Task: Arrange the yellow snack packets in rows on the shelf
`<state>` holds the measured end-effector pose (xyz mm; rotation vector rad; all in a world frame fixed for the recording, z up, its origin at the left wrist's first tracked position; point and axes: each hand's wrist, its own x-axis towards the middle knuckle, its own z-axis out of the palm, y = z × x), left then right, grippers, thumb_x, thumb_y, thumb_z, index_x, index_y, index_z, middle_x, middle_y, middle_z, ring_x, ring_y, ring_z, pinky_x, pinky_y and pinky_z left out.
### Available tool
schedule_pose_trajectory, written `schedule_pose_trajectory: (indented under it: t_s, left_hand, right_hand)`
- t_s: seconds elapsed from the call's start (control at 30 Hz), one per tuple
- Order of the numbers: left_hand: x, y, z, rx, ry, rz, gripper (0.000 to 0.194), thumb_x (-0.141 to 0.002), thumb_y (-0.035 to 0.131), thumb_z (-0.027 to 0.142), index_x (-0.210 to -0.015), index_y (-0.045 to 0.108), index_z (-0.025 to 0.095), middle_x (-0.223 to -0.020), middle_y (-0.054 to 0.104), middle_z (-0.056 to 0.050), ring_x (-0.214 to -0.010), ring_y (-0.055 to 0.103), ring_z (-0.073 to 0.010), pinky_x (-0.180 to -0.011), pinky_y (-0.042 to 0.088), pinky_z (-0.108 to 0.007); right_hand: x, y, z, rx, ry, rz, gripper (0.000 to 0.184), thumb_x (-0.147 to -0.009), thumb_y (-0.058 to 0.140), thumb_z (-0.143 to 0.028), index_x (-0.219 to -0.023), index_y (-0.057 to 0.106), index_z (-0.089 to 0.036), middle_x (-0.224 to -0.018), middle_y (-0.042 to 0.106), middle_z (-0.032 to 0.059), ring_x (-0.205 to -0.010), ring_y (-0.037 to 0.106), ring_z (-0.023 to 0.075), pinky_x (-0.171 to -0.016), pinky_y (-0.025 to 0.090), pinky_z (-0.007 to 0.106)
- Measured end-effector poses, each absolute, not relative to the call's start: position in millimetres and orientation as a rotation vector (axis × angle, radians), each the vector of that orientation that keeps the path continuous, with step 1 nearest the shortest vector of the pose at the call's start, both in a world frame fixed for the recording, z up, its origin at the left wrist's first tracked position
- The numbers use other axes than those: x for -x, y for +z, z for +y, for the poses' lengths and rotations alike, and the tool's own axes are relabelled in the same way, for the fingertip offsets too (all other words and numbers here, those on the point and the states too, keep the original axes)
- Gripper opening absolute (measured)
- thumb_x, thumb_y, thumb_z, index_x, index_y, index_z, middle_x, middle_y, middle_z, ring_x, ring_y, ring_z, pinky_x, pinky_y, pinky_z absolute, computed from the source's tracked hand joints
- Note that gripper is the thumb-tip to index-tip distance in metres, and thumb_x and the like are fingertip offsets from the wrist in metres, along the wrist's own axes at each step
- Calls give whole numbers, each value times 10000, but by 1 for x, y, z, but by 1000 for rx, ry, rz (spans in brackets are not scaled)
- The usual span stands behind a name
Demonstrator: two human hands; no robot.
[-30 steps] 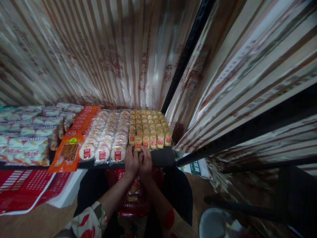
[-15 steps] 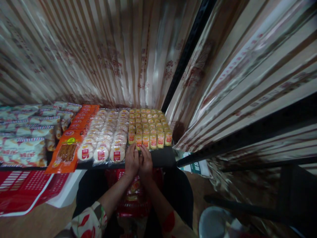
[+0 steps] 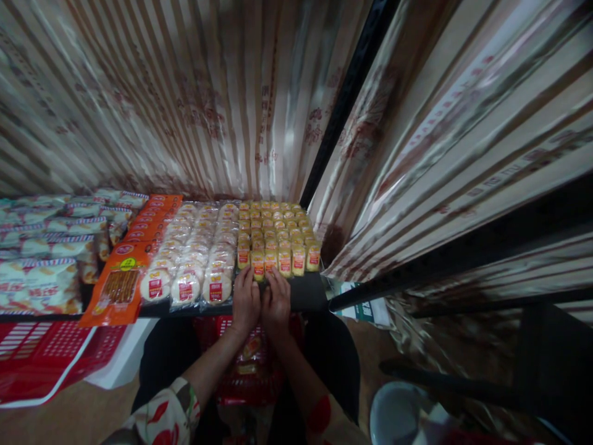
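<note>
Small yellow wrapped cakes (image 3: pixel 284 262) with red labels stand in tight rows at the right end of a black shelf (image 3: pixel 306 295). At their front row, my left hand (image 3: pixel 246 303) reaches over the shelf edge, fingers stretched forward against the lower front of the packets. Beside it, my right hand (image 3: pixel 277 305) has its fingers extended and slightly apart, tips at the neighbouring packets. Neither hand visibly holds a packet; the undersides of the fingers are hidden. Left of the cakes lie rows of round pale crackers (image 3: pixel 216 290) in clear wrap.
Orange snack bags (image 3: pixel 118 287) and pale blue-white bags (image 3: pixel 39 287) fill the shelf further left. Below are a red basket (image 3: pixel 44 352) with a white handle and another red basket (image 3: pixel 250 388) between my legs. A black post (image 3: pixel 347 102) and striped curtain (image 3: pixel 222 93) stand behind.
My right hand has shifted slightly right, away from my left hand, and its fingers have spread a little. My left hand stays at the front row. The view has moved slightly.
</note>
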<state>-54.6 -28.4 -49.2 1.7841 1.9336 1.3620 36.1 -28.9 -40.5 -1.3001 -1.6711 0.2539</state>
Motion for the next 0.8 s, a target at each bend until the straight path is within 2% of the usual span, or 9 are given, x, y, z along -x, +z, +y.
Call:
schedule_pose_trajectory:
  t_s: [0.2, 0.47, 0.8]
  left_hand:
    - [54, -51, -28, -1816, 1336, 1963, 416, -879, 307, 187, -1223, 524, 100, -1231, 538, -155, -1166, 484, -228, -1022, 392, -464]
    - [56, -50, -31, -1827, 1300, 1929, 422, -920, 296, 258, -1273, 492, 133, -1269, 518, -141, -1187, 468, -222, -1025, 382, -446]
    - [53, -51, -31, -1830, 1306, 1978, 398, -908, 327, 202, -1264, 498, 153, -1270, 523, -130, -1181, 475, -211, -1014, 397, -423]
  right_hand:
    - [-35, -44, -27, 1317, 238, -1661, 382, -878, 346, -142, -1184, 574, -134, -1274, 554, 134, -1204, 459, 206, -976, 422, 426]
    - [-34, -46, -28, 1332, 229, -1686, 387, -906, 338, -172, -1223, 560, -141, -1287, 546, 146, -1235, 442, 218, -987, 416, 455]
    - [-34, -49, -27, 1378, 219, -1702, 356, -928, 378, -213, -1227, 561, -152, -1293, 548, 137, -1229, 442, 212, -974, 426, 433]
